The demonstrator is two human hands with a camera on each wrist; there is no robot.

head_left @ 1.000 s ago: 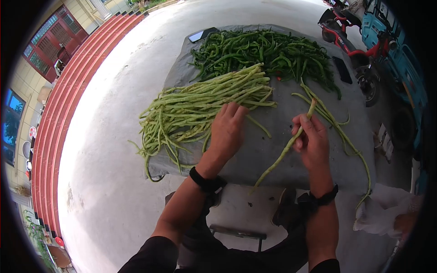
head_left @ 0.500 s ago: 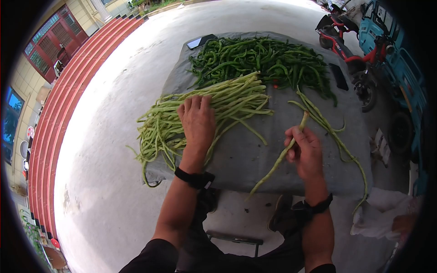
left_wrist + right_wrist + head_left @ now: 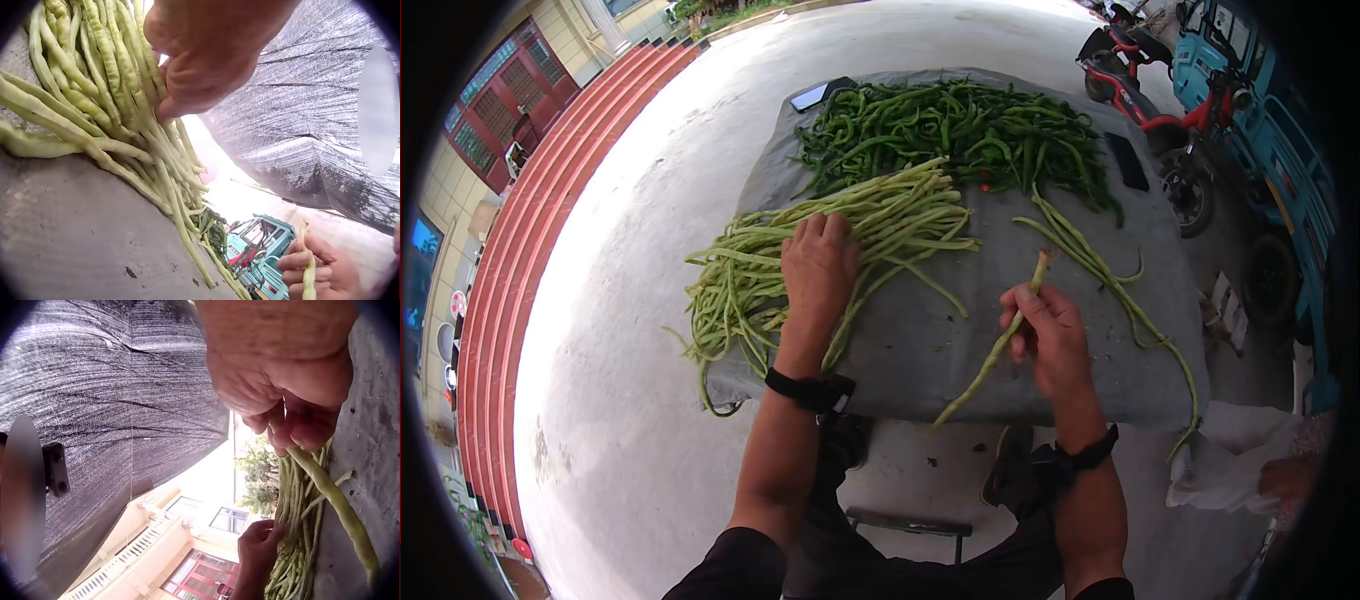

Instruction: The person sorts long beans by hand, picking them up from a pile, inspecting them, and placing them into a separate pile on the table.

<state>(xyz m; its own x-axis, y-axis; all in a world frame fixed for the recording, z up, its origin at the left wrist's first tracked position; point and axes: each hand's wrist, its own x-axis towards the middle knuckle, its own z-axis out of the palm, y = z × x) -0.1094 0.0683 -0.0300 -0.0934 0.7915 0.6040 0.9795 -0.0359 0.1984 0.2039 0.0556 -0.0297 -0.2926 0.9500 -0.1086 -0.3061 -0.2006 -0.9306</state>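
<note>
In the head view, my left hand (image 3: 818,268) lies over a pile of long pale green beans (image 3: 740,280), fingers bent down onto it. The left wrist view shows that hand (image 3: 209,56) with thumb and fingers gripping beans (image 3: 109,69); the fingertips are partly hidden. My right hand (image 3: 1055,340) pinches one long bean (image 3: 988,368) between thumb and fingers, its brownish end up and its tail slanting down left. That bean (image 3: 340,506) hangs below the right hand (image 3: 281,362) in the right wrist view.
Green peppers (image 3: 960,125) are heaped at the back of the grey cloth (image 3: 900,385). Several long beans (image 3: 1115,290) lie right of my right hand. Phones (image 3: 1127,162) rest near the peppers. A person's hand (image 3: 1288,478) and a white bag (image 3: 1225,470) are at the right.
My left hand has shifted left from the pile's near right edge onto its middle. My right hand keeps hold of its bean; the whole head view has shifted slightly.
</note>
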